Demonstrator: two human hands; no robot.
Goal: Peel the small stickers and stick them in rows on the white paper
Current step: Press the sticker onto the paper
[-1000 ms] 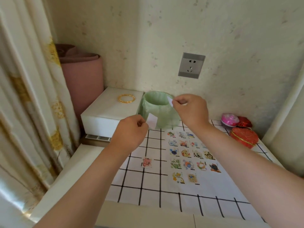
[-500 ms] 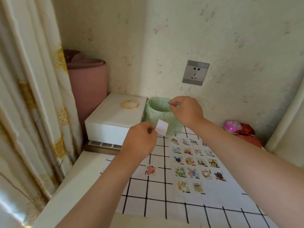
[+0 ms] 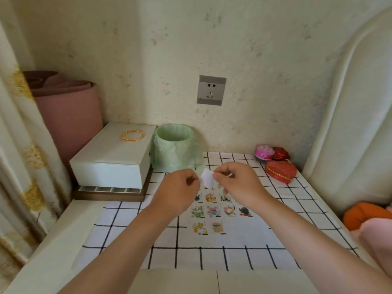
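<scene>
— What covers your counter (image 3: 63,240)?
— A black-grid cloth (image 3: 307,209). The white paper (image 3: 244,236) lies at its centre, carrying rows of stickers (image 3: 213,211). Green bin (image 3: 174,147) at 12 o'clock, white box (image 3: 110,160) at 10, wall socket (image 3: 211,90) above.
— My hands?
— Your left hand (image 3: 180,192) and right hand (image 3: 239,185) pinch one sticker slip (image 3: 206,178) above the paper.

Single head-worn wide-angle view, forward and down, close over the table (image 3: 63,240), facing the wall (image 3: 254,60)

Soft daylight, perhaps from left; slight blur, bowed edges.
</scene>
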